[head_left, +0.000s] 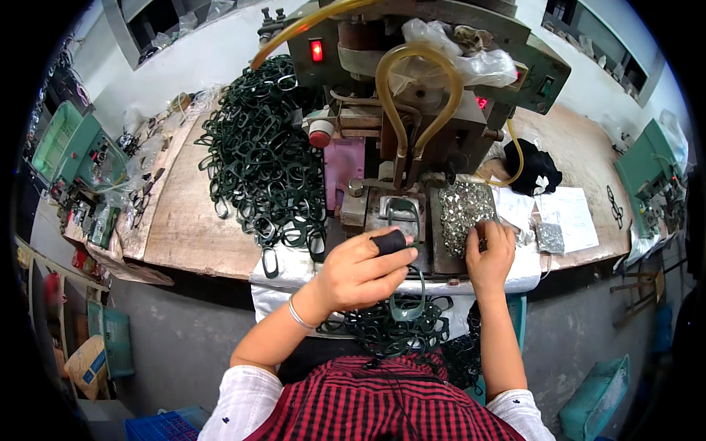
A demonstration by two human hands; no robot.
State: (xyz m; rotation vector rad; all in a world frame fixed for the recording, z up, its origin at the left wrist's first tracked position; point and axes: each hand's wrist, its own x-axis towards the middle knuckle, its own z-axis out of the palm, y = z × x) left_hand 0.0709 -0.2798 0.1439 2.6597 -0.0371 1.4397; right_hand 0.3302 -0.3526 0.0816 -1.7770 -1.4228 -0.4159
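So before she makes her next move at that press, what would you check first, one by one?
1. Left hand grips a dark green loop: ok.
2. Right hand on the pile of small silvery parts: ok.
3. Silvery part actually pinched: cannot tell.
4. Loop seated in the press fixture: ok.
5. Both hands out from under the press head: ok.
6. Stock of green loops on the bench: ok.

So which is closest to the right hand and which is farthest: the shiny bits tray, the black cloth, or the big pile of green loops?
From the right hand:
1. Shiny bits tray, touching the fingers, just ahead.
2. Black cloth, farther back on the right.
3. Big pile of green loops, far across on the left.
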